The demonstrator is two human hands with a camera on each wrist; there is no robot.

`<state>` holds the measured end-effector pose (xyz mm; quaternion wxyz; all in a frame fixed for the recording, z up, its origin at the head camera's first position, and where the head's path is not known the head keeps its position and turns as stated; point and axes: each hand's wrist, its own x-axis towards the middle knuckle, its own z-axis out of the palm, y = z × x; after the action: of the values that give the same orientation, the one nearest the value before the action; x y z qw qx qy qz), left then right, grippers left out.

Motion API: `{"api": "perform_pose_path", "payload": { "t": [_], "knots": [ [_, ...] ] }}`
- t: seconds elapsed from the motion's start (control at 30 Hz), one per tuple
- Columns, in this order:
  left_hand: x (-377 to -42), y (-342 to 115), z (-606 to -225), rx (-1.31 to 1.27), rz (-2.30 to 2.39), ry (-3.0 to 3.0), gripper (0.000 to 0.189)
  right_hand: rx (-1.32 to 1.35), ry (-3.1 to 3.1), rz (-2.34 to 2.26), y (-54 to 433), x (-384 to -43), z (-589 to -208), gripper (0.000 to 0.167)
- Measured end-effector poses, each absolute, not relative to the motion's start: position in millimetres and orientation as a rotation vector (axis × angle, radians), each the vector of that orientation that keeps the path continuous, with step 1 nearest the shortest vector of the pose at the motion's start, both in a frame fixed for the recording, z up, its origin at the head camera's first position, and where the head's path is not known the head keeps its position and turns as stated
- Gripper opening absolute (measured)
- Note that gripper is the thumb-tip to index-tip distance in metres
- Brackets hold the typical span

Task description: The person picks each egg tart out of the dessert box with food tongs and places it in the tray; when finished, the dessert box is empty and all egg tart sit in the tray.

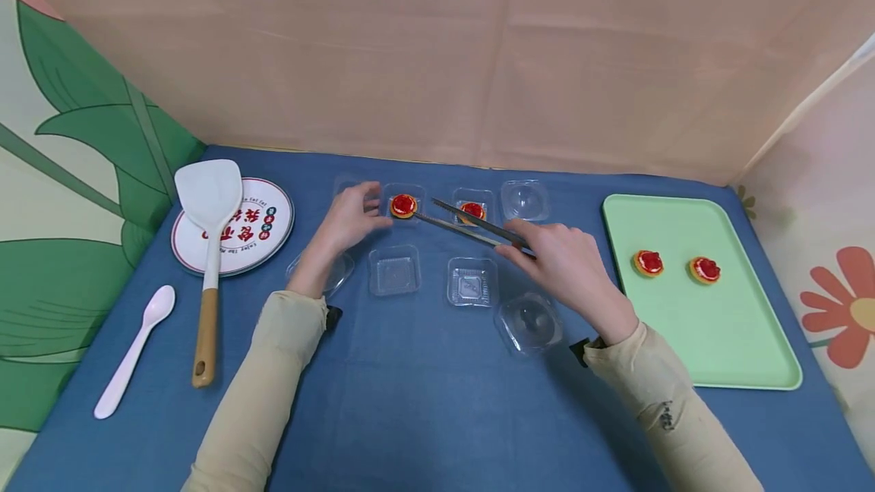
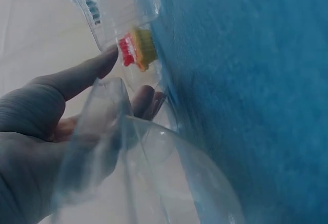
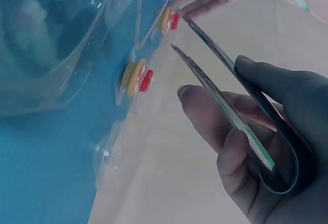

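My right hand (image 1: 562,258) grips a pair of dark metal tweezers (image 3: 220,101), whose tips stand apart with nothing between them. In the head view the tips reach left, close to a red-topped tart (image 1: 403,206) in a clear plastic box. A second red-topped tart (image 3: 134,77) sits in the neighbouring clear box, partly behind the tweezers in the head view. My left hand (image 1: 347,220) is beside the first tart's box with fingers loosely bent, holding nothing. In the left wrist view its thumb and fingers lie around that box, and a clear plastic lid (image 2: 179,167) overlaps the hand.
Two more tarts (image 1: 648,263) lie on a green tray (image 1: 711,355) at right. Several clear boxes (image 1: 395,270) and lids stand mid-table. At left are a stack of plates (image 1: 273,207), a white spatula (image 1: 210,192) across it, and a white spoon (image 1: 137,348). A beige curtain (image 1: 410,59) backs the table.
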<state>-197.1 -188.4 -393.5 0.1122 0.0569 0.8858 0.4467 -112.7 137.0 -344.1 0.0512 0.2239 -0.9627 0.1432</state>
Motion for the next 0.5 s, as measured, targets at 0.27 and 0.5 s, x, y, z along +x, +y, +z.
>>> {"api": "perform_pose_path", "payload": {
  "t": [0.27, 0.5],
  "knots": [
    [-205, -190, -394, 0.169, 1.316, 2.565, 0.076, 0.726, -2.925, 0.416, 118, -123, -341, 0.031],
    [-205, -189, -393, 0.192, 1.315, 2.568, 0.072, 0.721, -2.966, 0.413, 108, -127, -336, 0.031]
  ]
}}
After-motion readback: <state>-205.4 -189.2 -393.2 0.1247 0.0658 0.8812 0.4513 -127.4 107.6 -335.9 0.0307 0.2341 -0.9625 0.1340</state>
